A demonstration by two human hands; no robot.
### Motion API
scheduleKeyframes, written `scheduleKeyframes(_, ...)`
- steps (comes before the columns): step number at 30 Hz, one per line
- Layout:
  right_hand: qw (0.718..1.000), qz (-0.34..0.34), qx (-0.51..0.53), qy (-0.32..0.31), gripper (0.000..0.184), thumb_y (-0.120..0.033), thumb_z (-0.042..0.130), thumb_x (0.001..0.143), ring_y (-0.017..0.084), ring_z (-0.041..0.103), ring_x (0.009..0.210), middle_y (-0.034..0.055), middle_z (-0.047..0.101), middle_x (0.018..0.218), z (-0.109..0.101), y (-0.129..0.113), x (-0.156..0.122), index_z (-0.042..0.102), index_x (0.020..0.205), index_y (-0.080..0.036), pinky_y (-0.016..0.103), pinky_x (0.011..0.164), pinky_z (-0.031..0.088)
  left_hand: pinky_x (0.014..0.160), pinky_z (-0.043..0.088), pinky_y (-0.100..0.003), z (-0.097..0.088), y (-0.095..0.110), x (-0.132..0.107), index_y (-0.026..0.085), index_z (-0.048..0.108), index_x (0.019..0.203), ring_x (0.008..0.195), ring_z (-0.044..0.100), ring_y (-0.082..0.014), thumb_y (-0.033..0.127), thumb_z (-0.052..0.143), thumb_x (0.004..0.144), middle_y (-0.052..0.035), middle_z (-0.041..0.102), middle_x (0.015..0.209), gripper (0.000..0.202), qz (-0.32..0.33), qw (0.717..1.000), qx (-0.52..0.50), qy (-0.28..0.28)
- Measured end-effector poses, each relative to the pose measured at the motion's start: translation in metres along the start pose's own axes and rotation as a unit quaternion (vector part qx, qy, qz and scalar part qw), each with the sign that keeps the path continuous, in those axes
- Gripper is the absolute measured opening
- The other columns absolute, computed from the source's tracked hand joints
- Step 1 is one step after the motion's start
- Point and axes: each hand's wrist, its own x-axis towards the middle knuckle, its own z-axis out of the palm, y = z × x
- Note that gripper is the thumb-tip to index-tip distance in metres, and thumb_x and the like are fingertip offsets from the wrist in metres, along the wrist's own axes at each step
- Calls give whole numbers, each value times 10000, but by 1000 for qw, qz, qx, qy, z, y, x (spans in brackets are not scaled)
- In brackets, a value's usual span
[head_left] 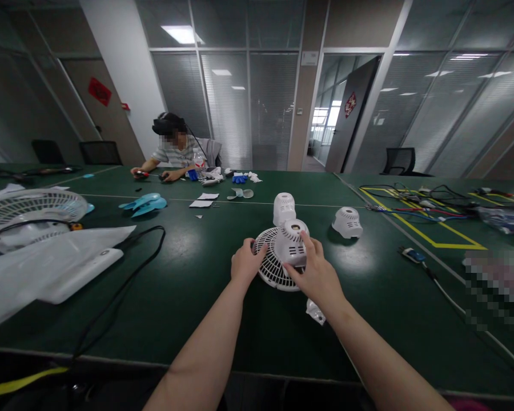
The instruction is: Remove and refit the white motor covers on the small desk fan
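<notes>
We hold one thing in each hand. Our left hand [245, 264] is curled over the left edge of a round white plastic fan grille [267, 272], thumb on top, pinching the rim; the fingertips beneath are hidden. Our right hand [321, 277] pinches a domed white plastic housing [290, 246] with side slots and a hole in its top, thumb low, fingers higher. This housing sits over the grille's right part, in front of us; whether the two touch we cannot tell.

We count three such housings: the held one, a second white housing [284, 206] standing just behind it, and a third white housing [346, 221], notched along its lower edge, to the right. One small, glossy, irregular white part [316, 312] lies near our right wrist.

The smooth green table [197, 308] also bears, at left, another round, slatted white grille [47, 201], one translucent white plastic sheet [34, 262] and one set of glossy light-blue fan blades [144, 204] with rounded lobes. Two flat white paper rectangles [203, 203] lie beyond. Across from us sits one other person [175, 149].
</notes>
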Motion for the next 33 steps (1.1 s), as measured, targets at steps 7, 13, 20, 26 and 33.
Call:
scheduleKeyframes(7, 999, -12, 37, 14, 841, -502, 535, 845, 293, 619, 1027, 122, 325, 1486, -5, 11, -4, 61, 1515, -317, 432, 737, 557, 804, 458, -352, 5, -4, 4, 245, 552, 1149, 976, 617, -249, 612, 349, 901, -98, 614, 1138, 487, -5, 999, -14, 36)
scheduleKeyframes(13, 994, -13, 74, 78, 868, -535, 523, 851, 332, 514, 1192, 176, 361, 1443, -3, 10, -5, 58, 1514, -220, 482, 853, 522, 883, 441, -367, 7, -3, 6, 255, 551, 1215, 1038, 596, -255, 557, 367, 916, -96, 582, 1180, 463, -1, 999, 2, 32)
scheduleKeyframes(20, 999, -5, 31, 14, 997, -498, 628, 777, 335, 461, 1241, 149, 314, 1466, 11, 1, -6, 17, 1522, -241, 489, 947, 472, 866, 451, -345, 8, -5, 8, 279, 623, 1072, 984, 605, -229, 497, 430, 905, -57, 605, 1076, 336, 4, 999, -20, 40)
scheduleKeyframes(26, 999, 10, 48, -9, 976, -405, 605, 795, 278, 496, 1215, 118, 465, 1354, 4, 16, -1, -18, 1526, -234, 442, 1007, 438, 828, 472, -323, 6, -9, 10, 242, 640, 925, 921, 604, -203, 443, 425, 905, -45, 625, 1019, 295, -14, 994, -86, 72)
scheduleKeyframes(33, 998, 45, 50, -2, 976, -410, 612, 768, 271, 507, 1238, 124, 416, 1441, -35, 64, -13, 26, 1527, -231, 428, 1025, 420, 807, 495, -324, 1, -7, 1, 223, 634, 969, 944, 616, -214, 388, 439, 902, -59, 642, 1043, 264, -11, 993, -106, 50)
